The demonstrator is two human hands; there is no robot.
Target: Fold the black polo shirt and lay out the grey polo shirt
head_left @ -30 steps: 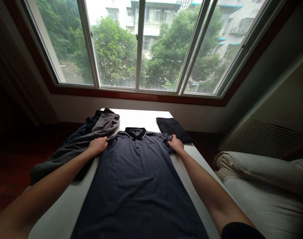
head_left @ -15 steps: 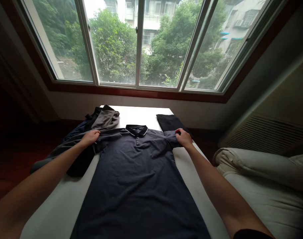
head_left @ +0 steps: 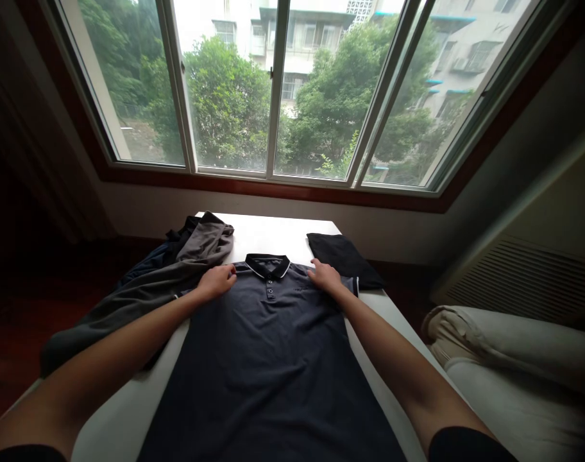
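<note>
A dark navy polo shirt point(head_left: 268, 359) with a white-trimmed collar lies face up and spread along the white table point(head_left: 114, 417), collar at the far end. My left hand point(head_left: 217, 280) rests palm down on the shirt's left shoulder, just beside the collar, its fingers slightly bent. On the right shoulder lies my right hand point(head_left: 324, 277), fingers stretched toward the collar. Neither hand holds any cloth. The right sleeve's white-edged cuff point(head_left: 356, 287) lies spread out beyond my right wrist.
A heap of grey and dark garments point(head_left: 148, 282) hangs over the table's far left edge. A folded black garment point(head_left: 343, 256) sits at the far right corner. Pale bedding point(head_left: 514, 359) lies to the right, and a wide window point(head_left: 273, 96) is behind.
Both hands let go of the sleeves they were pulling outward and slid inward onto the shoulders next to the collar. The shirt's top now lies flatter.
</note>
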